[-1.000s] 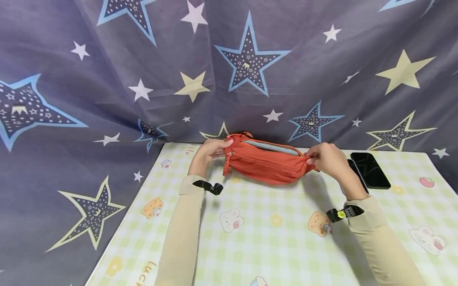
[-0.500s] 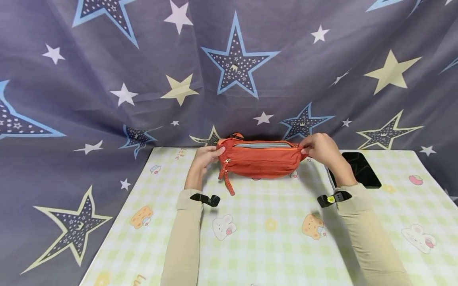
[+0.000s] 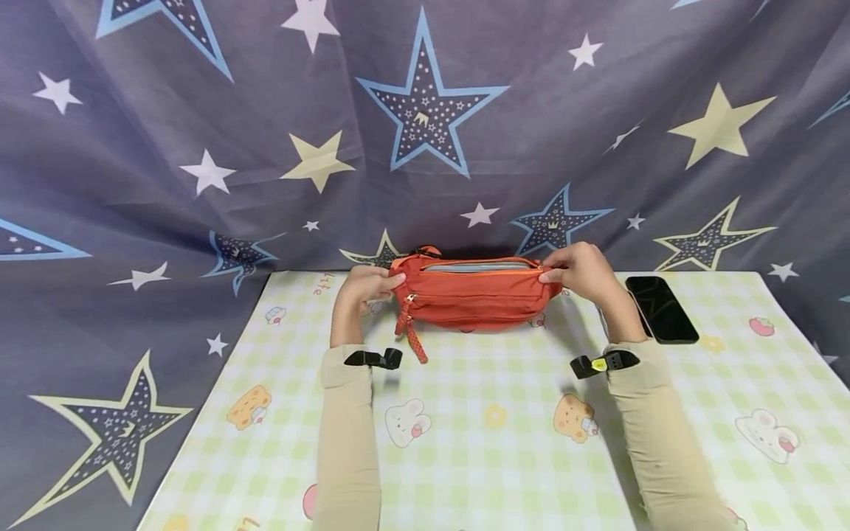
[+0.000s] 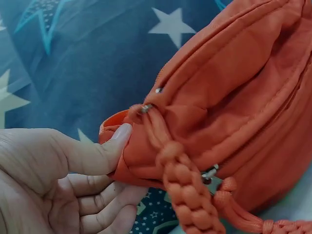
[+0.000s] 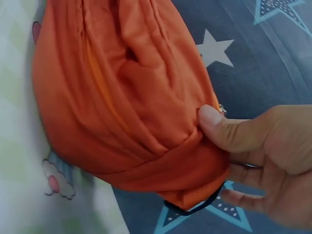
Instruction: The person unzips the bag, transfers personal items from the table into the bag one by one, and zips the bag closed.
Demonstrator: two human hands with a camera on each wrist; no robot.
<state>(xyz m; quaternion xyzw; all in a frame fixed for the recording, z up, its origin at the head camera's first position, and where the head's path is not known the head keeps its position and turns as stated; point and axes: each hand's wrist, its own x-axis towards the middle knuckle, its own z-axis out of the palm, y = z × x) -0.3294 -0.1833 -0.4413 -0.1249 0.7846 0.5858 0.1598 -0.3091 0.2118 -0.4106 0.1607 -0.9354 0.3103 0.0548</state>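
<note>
An orange-red waist bag (image 3: 474,299) stands at the back of the table, its top zipper open on a grey-blue lining. My left hand (image 3: 365,286) pinches its left end, thumb on the front and fingers behind, as the left wrist view shows. Braided zipper pulls (image 4: 187,190) hang beside that thumb. At the other end my right hand (image 3: 584,273) grips the upper corner; in the right wrist view its thumb (image 5: 229,129) presses the fabric near a small metal zipper part. A black strap loop (image 5: 192,207) shows at the bag's tip.
A black phone (image 3: 662,310) lies on the table right of my right hand, with another flat item partly hidden behind my wrist. The checked tablecloth (image 3: 465,428) covers the table. A dark star-patterned curtain (image 3: 265,110) hangs directly behind the bag.
Both hands have kept their hold on the bag. It was tilted down to the right and is now nearly level, its opening narrower and its front facing me. The head view has shifted slightly.
</note>
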